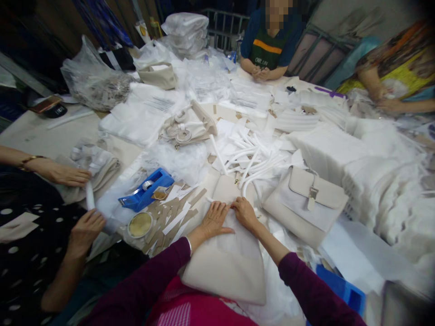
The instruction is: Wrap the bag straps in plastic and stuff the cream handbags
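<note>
A beige handbag (226, 271) lies in front of me, its flap (226, 188) turned up and away with a small gold clasp near the tip. My left hand (215, 221) rests flat on the bag near the fold of the flap, fingers stretched and thumb out to the side. Close beside it, my right hand (245, 213) has its fingertips pinched together at the same fold. Whatever those fingertips hold is too small to make out. To the right sits a second beige handbag (302, 203), its flap down over a white sheet.
White foam tubes (248, 154) lie in a pile beyond the bag. Left are a blue tape dispenser (147, 189), a round tub (140, 225) and card strips (183, 213). A co-worker's hands (86, 222) work at left; two people sit across. Stacked white foam sheets (370, 167) fill the right.
</note>
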`<state>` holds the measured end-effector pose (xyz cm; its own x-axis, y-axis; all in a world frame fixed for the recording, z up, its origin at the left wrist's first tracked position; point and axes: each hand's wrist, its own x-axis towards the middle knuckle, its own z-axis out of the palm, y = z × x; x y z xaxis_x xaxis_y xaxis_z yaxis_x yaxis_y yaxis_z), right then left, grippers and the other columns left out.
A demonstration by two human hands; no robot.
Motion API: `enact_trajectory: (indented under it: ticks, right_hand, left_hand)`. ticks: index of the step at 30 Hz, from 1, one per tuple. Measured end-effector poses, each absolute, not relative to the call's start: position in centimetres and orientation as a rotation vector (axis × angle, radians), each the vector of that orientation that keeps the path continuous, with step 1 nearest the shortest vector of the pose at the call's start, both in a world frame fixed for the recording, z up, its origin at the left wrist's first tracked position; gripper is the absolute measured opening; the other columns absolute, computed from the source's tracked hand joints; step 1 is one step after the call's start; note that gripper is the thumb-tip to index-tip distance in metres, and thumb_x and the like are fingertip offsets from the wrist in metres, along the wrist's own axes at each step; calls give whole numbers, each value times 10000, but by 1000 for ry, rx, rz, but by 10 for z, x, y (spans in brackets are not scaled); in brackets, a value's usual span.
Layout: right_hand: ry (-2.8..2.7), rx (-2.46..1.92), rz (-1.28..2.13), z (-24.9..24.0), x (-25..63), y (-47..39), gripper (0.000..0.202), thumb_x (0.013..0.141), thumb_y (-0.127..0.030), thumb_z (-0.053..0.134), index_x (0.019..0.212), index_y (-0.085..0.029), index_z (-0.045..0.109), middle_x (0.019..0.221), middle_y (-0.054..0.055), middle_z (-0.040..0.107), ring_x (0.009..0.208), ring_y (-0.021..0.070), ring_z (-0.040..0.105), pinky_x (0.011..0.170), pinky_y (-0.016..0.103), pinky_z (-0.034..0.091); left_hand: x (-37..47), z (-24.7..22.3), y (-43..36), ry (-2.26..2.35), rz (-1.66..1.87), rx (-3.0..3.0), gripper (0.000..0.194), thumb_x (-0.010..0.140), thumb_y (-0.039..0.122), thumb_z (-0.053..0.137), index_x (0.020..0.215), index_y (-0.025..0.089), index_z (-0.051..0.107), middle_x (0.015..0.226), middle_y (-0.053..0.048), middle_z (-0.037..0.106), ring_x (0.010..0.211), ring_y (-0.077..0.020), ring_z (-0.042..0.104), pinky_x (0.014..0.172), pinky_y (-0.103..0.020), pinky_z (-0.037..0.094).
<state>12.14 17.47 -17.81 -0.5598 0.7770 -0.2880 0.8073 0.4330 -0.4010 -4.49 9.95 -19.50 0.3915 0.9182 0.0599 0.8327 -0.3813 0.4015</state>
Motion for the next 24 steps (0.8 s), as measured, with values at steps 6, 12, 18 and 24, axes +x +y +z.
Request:
enact_trajectory:
  ticks: [6,12,18,24]
  right_hand:
    - [2597,1481,-788,-182,122,170,246,917,-156,364,923,-177,610,914,60,627,875,169,536,765,252,355]
    - [2570,1529,-785,-180,120,168,198,915,-192,394,884,-188,590,901,62,626,878,172,546,747,248,365]
    - [2619,1728,-745,-177,130,183,258,895,-142,374,1055,-189,571,963,50,608,878,154,562,740,235,393]
    - [2420,1815,-337,-175,138,240,612,876,-65,315,1432,-321,308,951,67,617,816,187,598,673,269,393]
  left_hand:
    - [-44,-188,103,1528,311,2366,922,664,809,468,1288,130,432,1125,-145,521,1044,-305,458,993,-491,316]
    - [-44,-190,101,1503,260,2390,899,710,782,444,1337,140,405,1200,-155,505,1091,-306,432,1000,-477,299]
    - [-48,-194,101,1472,207,2397,865,726,767,447,1379,203,381,1249,-128,487,1116,-308,407,1010,-493,273]
    - [-49,-198,100,1464,182,2379,873,736,772,415,1402,212,355,1291,-129,468,1172,-332,376,1038,-532,233]
